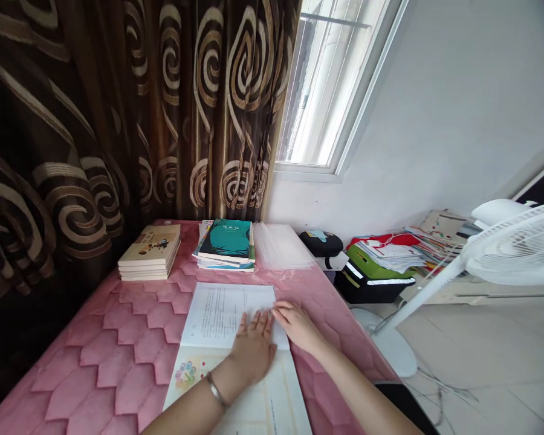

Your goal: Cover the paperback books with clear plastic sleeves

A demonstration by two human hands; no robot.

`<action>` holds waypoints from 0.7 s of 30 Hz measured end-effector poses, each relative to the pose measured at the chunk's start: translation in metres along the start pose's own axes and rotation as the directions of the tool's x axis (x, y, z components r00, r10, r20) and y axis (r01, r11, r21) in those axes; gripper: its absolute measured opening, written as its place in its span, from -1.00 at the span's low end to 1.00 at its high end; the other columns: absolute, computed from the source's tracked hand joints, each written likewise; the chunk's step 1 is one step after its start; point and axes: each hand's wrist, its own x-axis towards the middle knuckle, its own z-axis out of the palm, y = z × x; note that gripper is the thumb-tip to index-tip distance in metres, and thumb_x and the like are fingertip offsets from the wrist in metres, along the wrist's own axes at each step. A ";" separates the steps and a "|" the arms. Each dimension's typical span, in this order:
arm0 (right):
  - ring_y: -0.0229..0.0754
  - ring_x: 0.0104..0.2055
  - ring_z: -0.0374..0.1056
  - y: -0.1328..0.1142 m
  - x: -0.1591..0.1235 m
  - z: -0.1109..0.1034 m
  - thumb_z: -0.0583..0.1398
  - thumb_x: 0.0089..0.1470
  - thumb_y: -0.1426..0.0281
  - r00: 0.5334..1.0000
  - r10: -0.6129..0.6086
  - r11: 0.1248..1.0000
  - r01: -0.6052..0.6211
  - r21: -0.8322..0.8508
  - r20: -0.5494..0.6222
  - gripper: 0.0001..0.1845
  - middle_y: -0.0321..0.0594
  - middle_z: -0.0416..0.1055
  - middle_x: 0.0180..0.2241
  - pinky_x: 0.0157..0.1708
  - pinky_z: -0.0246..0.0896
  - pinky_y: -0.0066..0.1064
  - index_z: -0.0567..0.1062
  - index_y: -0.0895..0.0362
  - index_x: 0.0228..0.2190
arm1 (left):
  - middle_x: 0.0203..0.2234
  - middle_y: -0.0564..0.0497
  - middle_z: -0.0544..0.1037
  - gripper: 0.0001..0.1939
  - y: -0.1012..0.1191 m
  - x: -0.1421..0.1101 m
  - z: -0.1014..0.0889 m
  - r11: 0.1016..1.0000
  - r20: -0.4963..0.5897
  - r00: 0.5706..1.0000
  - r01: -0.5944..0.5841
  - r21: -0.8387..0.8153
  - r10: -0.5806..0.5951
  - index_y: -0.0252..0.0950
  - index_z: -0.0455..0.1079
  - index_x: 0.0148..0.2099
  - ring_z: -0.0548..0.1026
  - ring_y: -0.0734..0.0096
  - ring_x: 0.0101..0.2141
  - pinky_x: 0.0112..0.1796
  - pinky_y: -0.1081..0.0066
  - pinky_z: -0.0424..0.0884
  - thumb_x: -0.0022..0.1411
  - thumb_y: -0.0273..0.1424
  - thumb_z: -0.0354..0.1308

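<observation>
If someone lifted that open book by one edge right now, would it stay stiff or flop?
The open book would probably flop, since it looks thin and lies spread nearly flat. It may fold along its centre crease. It seems unlikely to roll, resting broadly on the pink quilted cover.

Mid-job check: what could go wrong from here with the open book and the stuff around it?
The left hand lies flat on the open book; sliding it might crease a page. The right hand is at the book's side edge; a sharp tug could tear paper. The clear sheets lie near the pink surface's edge; a knock might drop them.
</observation>
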 end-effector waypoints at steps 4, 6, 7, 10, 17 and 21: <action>-0.07 -0.11 0.34 0.019 0.020 0.002 0.22 0.06 0.26 0.985 0.130 0.991 -0.133 -0.015 -0.115 -0.84 -0.15 0.44 -0.21 -0.10 0.18 -0.31 0.52 0.08 -0.34 | 0.33 -0.11 0.02 -0.36 0.006 0.014 -0.003 0.998 0.008 1.000 0.013 -0.069 -0.013 -0.34 -0.06 0.38 -0.05 0.18 0.32 0.28 0.00 -0.13 0.38 -0.12 -0.31; -0.07 -0.12 0.33 0.026 0.032 0.004 0.29 -0.02 0.22 0.971 0.203 0.978 -0.208 -0.027 -0.129 -0.78 -0.17 0.42 -0.22 -0.16 0.18 -0.33 0.49 0.09 -0.36 | 0.34 -0.12 0.00 -0.35 0.005 0.014 -0.001 0.995 0.015 1.000 0.022 -0.097 -0.020 -0.36 -0.09 0.38 -0.08 0.19 0.33 0.28 0.01 -0.17 0.38 -0.12 -0.33; -0.07 -0.12 0.33 0.029 0.039 0.005 0.30 -0.04 0.20 0.964 0.231 0.971 -0.237 -0.031 -0.130 -0.76 -0.18 0.42 -0.21 -0.17 0.17 -0.34 0.48 0.09 -0.37 | 0.34 -0.12 -0.02 -0.34 0.004 0.013 0.000 0.993 0.024 1.000 0.022 -0.112 -0.020 -0.36 -0.10 0.39 -0.10 0.20 0.33 0.28 0.01 -0.19 0.38 -0.12 -0.34; -0.03 -0.07 0.32 0.032 0.064 0.006 0.27 -0.01 0.14 0.946 0.292 0.953 -0.301 -0.043 -0.142 -0.72 -0.16 0.42 -0.19 -0.16 0.14 -0.31 0.47 0.10 -0.41 | 0.35 -0.11 -0.10 -0.34 0.003 0.011 0.000 0.990 0.046 0.999 0.017 -0.138 -0.010 -0.35 -0.11 0.39 -0.14 0.19 0.34 0.29 0.01 -0.22 0.38 -0.11 -0.36; 0.03 -0.03 0.31 0.031 0.083 0.005 0.24 0.02 0.12 0.930 0.330 0.938 -0.342 -0.053 -0.163 -0.69 -0.08 0.44 -0.15 -0.16 0.13 -0.28 0.47 0.13 -0.39 | 0.35 -0.09 -0.10 -0.34 0.005 0.010 -0.004 0.990 0.051 0.999 0.028 -0.142 -0.021 -0.33 -0.07 0.39 -0.14 0.22 0.34 0.29 0.03 -0.22 0.37 -0.10 -0.35; -0.08 -0.10 0.35 0.033 0.049 0.005 0.31 -0.06 0.19 0.958 0.265 0.961 -0.272 -0.055 -0.107 -0.73 -0.20 0.46 -0.23 -0.22 0.16 -0.36 0.43 0.10 -0.41 | 0.35 -0.10 -0.08 -0.34 0.006 0.010 -0.004 0.990 0.038 0.999 0.028 -0.140 -0.023 -0.34 -0.05 0.38 -0.12 0.22 0.34 0.29 0.03 -0.21 0.37 -0.10 -0.33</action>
